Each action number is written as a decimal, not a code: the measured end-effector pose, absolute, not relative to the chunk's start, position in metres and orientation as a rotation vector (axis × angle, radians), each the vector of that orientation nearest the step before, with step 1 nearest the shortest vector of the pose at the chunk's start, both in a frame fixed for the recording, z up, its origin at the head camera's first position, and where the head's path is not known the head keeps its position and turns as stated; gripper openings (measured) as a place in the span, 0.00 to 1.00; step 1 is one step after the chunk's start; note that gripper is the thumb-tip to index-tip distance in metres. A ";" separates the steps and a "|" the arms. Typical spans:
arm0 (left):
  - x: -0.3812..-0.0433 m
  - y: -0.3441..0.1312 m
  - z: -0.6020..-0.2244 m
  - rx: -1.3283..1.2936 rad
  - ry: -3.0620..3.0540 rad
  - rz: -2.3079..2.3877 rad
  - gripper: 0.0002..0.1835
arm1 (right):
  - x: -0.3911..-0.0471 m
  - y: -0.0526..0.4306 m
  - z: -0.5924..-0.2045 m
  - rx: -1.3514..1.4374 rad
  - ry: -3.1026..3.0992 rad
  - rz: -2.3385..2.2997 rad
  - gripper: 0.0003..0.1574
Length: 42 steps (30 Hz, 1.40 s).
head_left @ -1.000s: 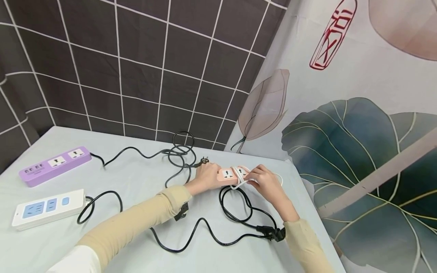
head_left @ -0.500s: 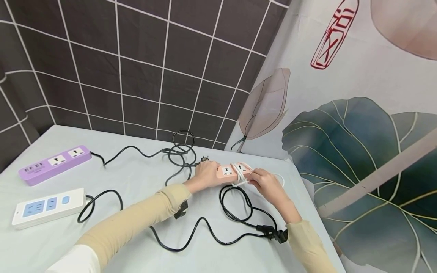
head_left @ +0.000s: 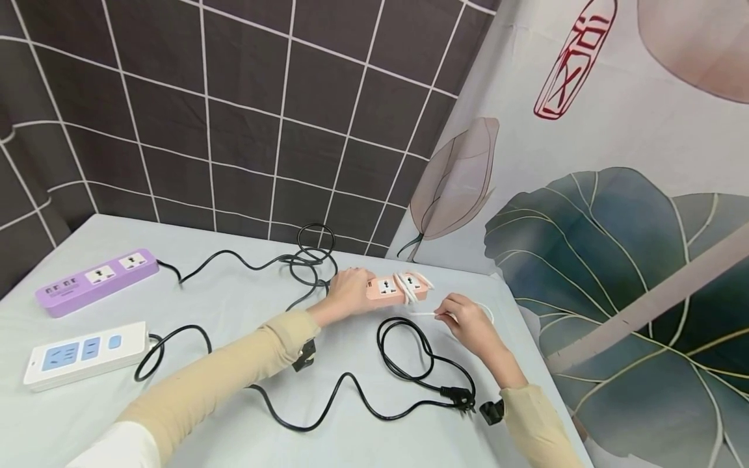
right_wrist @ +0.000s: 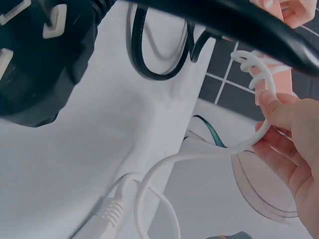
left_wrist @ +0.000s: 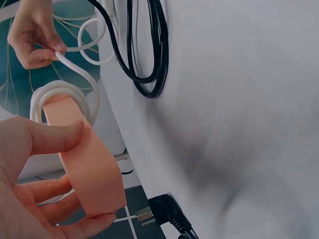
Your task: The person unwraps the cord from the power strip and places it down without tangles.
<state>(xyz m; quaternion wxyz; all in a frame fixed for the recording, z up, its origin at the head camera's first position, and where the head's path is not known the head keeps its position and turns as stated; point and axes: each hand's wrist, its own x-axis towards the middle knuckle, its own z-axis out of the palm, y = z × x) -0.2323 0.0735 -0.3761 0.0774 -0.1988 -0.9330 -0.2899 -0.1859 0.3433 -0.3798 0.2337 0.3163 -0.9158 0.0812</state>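
My left hand (head_left: 349, 290) grips one end of a pink power strip (head_left: 383, 290). In the left wrist view the thumb lies on one side of the strip (left_wrist: 92, 159), the other fingers curl beneath. A white cord (head_left: 406, 288) is wound in several turns round the strip's far end. Lower and to the right, my right hand (head_left: 468, 320) pinches a free length of that cord. The right wrist view shows the cord (right_wrist: 199, 155) between thumb and fingers, hanging in a loop toward a white plug (right_wrist: 107, 214) on the table.
A purple power strip (head_left: 96, 284) and a white power strip (head_left: 86, 355) lie at the left. Their black cords spread over the table; one coil (head_left: 404, 348) and its black plug (head_left: 459, 396) lie just in front of my hands. A dark tiled-pattern backdrop (head_left: 246, 117) hangs behind.
My right hand has moved away from the strip's end, down and to the right, drawing the white cord out between them. The left hand and strip have shifted slightly left.
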 end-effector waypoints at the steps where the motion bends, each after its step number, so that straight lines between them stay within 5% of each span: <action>1: -0.232 0.073 -0.376 -0.597 -2.799 -0.866 0.30 | -0.186 0.344 -0.380 0.851 -2.520 0.227 0.09; 24: -0.226 0.067 -0.379 -0.717 -2.792 -0.760 0.23 | -0.189 0.345 -0.387 0.506 -2.589 0.330 0.06; 42: -0.223 0.064 -0.382 -0.773 -2.820 -0.750 0.27 | -0.194 0.347 -0.385 0.458 -2.609 0.341 0.04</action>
